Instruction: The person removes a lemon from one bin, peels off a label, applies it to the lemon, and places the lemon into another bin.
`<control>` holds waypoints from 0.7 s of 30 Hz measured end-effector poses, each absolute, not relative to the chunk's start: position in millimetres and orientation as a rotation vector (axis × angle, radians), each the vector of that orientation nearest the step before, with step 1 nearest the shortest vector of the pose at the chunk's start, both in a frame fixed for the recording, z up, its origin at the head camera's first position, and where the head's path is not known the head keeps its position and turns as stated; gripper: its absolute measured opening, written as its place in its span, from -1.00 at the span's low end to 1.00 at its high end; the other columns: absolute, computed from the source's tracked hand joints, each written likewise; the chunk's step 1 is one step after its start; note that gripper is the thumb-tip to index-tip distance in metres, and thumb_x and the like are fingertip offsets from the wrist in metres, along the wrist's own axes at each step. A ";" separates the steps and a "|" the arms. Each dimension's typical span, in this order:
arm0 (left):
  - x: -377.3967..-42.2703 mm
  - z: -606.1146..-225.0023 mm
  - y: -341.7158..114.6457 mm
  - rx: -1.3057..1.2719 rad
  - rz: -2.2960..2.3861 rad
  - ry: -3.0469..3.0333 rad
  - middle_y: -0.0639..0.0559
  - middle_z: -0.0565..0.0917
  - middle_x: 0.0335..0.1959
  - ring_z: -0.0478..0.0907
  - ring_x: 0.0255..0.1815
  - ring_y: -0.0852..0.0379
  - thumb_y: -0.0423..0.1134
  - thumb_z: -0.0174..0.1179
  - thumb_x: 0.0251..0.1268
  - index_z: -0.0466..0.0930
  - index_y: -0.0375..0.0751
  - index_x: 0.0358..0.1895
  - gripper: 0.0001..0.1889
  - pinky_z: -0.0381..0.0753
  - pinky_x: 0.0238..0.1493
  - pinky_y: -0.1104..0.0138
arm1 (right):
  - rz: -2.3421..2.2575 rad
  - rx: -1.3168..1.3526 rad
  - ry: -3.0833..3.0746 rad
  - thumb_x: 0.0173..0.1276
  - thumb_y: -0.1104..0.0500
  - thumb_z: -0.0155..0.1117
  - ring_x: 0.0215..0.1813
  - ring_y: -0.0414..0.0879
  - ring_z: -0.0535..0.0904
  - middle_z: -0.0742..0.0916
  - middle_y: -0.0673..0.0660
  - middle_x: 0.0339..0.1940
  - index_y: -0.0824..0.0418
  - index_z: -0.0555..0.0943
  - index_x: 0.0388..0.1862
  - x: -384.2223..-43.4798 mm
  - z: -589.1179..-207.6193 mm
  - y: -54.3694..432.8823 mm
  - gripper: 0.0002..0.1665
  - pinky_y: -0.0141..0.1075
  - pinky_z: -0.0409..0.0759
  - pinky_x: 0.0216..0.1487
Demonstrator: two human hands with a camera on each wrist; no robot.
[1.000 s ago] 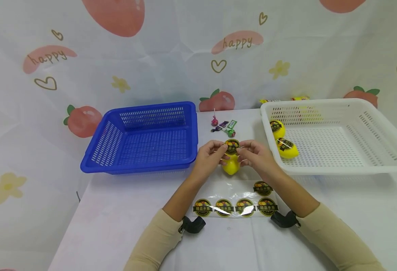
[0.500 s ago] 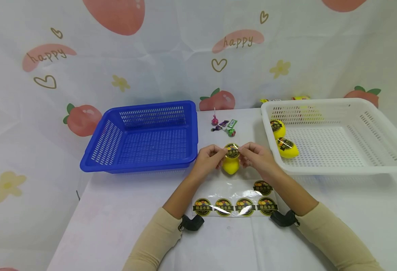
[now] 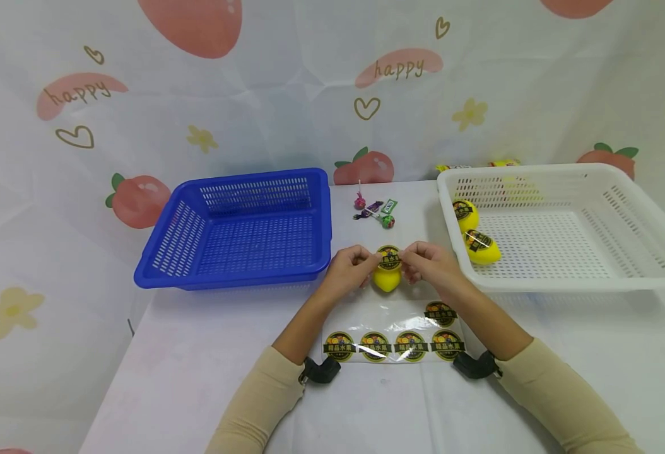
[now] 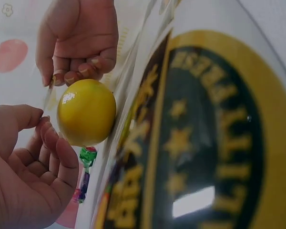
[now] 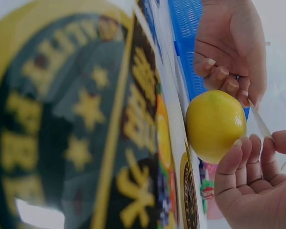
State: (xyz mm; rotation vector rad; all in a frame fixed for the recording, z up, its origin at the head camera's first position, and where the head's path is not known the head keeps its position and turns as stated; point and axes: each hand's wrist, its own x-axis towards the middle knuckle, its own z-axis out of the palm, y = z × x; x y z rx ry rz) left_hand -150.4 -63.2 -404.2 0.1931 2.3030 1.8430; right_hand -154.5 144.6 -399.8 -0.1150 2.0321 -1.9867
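A round black-and-gold fruit sticker (image 3: pixel 389 258) is stretched between both hands, just above a yellow lemon (image 3: pixel 387 282) resting on the table. My left hand (image 3: pixel 348 271) pinches the sticker's left edge between thumb and finger, and my right hand (image 3: pixel 431 266) pinches its right edge. Seen edge-on in the right wrist view, the sticker (image 5: pixel 260 121) stands close over the lemon (image 5: pixel 217 126); a narrow gap seems to separate them. The other fingers of both hands curl beside the lemon. In front of it lies a clear sheet (image 3: pixel 375 318) bearing several more stickers.
A blue basket (image 3: pixel 233 277) stands at the left. The white basket (image 3: pixel 571 285) on the right holds two stickered lemons (image 3: pixel 482 247). Behind the hands lie lollipops (image 3: pixel 387 221) and small wrapped candies (image 3: pixel 389 207). Yellow packets (image 3: pixel 504 163) show behind the white basket.
Both hands have come slightly nearer to me, bringing the sticker down over the lemon so it covers more of it in the head view. The baskets and sheet have stayed put.
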 end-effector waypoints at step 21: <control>-151.7 -407.3 -64.3 0.201 1.580 2.534 0.11 0.43 -0.63 0.30 -0.62 0.20 -0.04 0.25 0.39 0.62 -0.19 -0.39 -0.71 0.27 -0.58 0.39 | -1.880 -0.090 2.095 0.49 0.17 0.20 -0.42 -0.07 0.50 0.63 0.15 -0.43 0.35 0.51 -0.31 -156.0 -403.8 145.4 -0.75 -0.29 0.58 -0.35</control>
